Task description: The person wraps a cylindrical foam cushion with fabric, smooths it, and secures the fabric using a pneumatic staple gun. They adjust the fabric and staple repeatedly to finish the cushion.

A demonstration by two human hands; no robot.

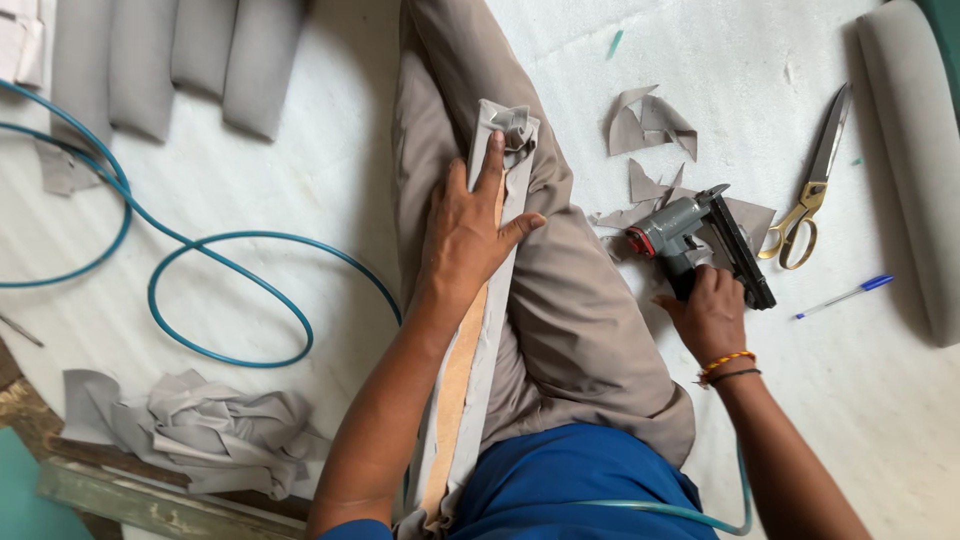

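Head view: left hand [468, 232] spread flat, pinning grey fabric [500, 135] over a long wooden strip [455, 385] laid along the lap. Right hand [712, 312] closed round the grip of a grey staple gun [700, 240] resting on the white sheet [300, 190] beside grey offcuts [650, 125] and scissors [812, 190]. Likely mid-upholstering, between staples; probably calls for bringing the gun to the folded end under the fingertips

White foam sheet [300, 200] under scissors [812, 190], pen [845, 296], fabric scraps [648, 125], teal hose [215, 290].
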